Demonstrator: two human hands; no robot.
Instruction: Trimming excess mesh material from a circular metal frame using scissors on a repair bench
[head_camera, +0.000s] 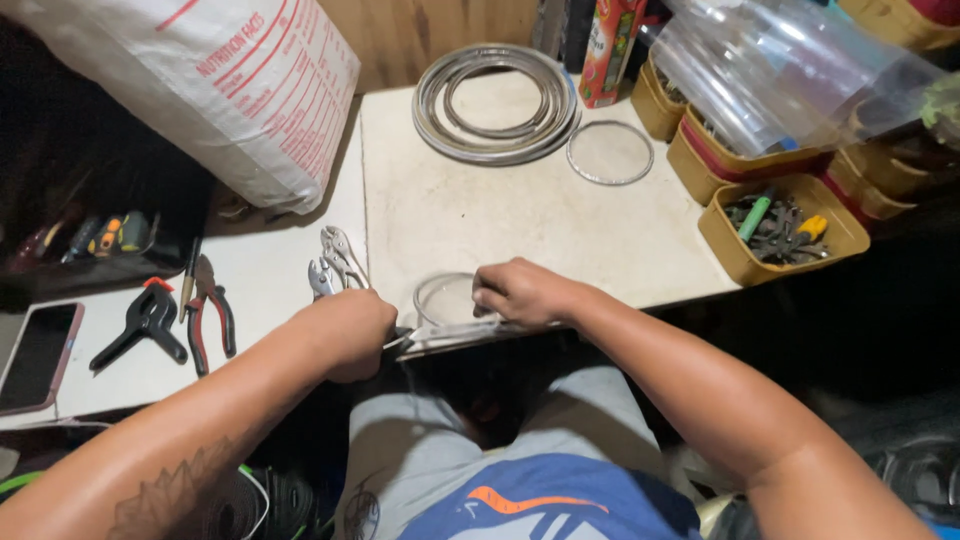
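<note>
My left hand (350, 330) is closed around the handles of silver locking pliers (335, 262) at the front edge of the white table (480, 220). The pliers' jaws point away from me. My right hand (520, 292) presses fingers down on a small clear ring with a flat metal strip (450, 335) at the table's front edge. What the pliers grip near the strip is hidden under my left hand.
Coiled metal bands (497, 100) and a thin wire ring (610, 152) lie at the back. Yellow bins (780, 228) with small parts stand right. Left are red-handled pliers (210, 315), a black spring clamp (145, 322), a phone (38, 355) and a white sack (220, 90).
</note>
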